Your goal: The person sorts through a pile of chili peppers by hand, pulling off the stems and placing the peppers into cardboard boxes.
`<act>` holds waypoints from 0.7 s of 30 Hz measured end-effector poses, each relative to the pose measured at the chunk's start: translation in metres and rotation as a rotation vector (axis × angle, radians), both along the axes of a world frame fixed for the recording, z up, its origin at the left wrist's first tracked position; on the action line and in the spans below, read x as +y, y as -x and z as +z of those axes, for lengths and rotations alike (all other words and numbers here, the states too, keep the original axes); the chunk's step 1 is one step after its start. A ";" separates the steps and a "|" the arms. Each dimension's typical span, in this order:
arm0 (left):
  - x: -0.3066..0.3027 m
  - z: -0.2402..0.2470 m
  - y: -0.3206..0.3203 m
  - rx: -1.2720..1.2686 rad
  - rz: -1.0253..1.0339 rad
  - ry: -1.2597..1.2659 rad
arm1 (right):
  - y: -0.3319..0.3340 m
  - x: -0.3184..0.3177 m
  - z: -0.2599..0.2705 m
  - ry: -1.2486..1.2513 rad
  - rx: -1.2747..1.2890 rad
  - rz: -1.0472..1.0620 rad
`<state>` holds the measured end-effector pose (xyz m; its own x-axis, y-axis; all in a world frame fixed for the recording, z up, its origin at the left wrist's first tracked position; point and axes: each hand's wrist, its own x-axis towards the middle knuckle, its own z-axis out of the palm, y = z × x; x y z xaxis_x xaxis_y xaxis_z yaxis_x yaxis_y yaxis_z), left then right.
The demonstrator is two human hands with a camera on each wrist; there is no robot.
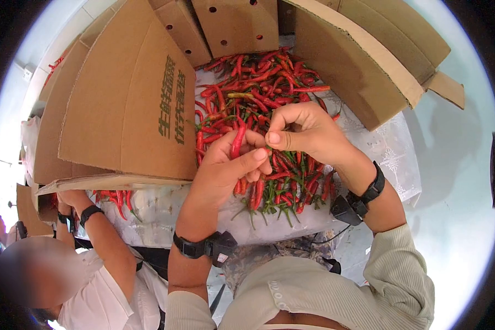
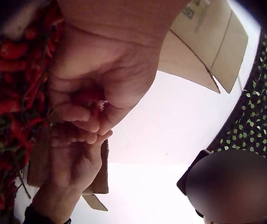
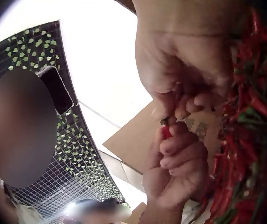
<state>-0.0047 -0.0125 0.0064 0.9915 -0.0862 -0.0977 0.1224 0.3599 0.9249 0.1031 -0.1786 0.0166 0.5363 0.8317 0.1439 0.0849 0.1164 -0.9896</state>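
Note:
My left hand (image 1: 220,165) grips a red chili pepper (image 1: 238,140) over the heap, its fingers curled round it and the thumb lying along it. Close against it, my right hand (image 1: 308,132) pinches with thumb and forefinger at the stem end. In the right wrist view, the green stem end (image 3: 164,121) shows at the right fingertips, with a bit of red (image 3: 166,132) poking from the left fist. The left wrist view has the left palm (image 2: 105,70) covering most of the pepper. Beneath both hands spreads a heap of red chilies (image 1: 258,82) with green stems.
A large cardboard box (image 1: 126,93) stands on the left, another cardboard box (image 1: 363,66) on the right, and more cardboard (image 1: 236,25) behind. A pale patterned cloth (image 1: 390,148) covers the table. At lower left, another person (image 1: 110,258) reaches toward more chilies (image 1: 118,201).

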 end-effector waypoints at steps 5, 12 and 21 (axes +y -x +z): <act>0.001 -0.007 -0.002 0.007 -0.033 0.088 | -0.009 -0.010 0.008 0.044 0.178 -0.064; -0.002 -0.001 -0.008 0.076 0.267 0.400 | -0.035 -0.020 0.006 0.483 -0.927 -0.575; 0.001 -0.016 -0.009 0.192 0.243 0.428 | -0.036 0.011 -0.026 0.429 -1.048 -0.443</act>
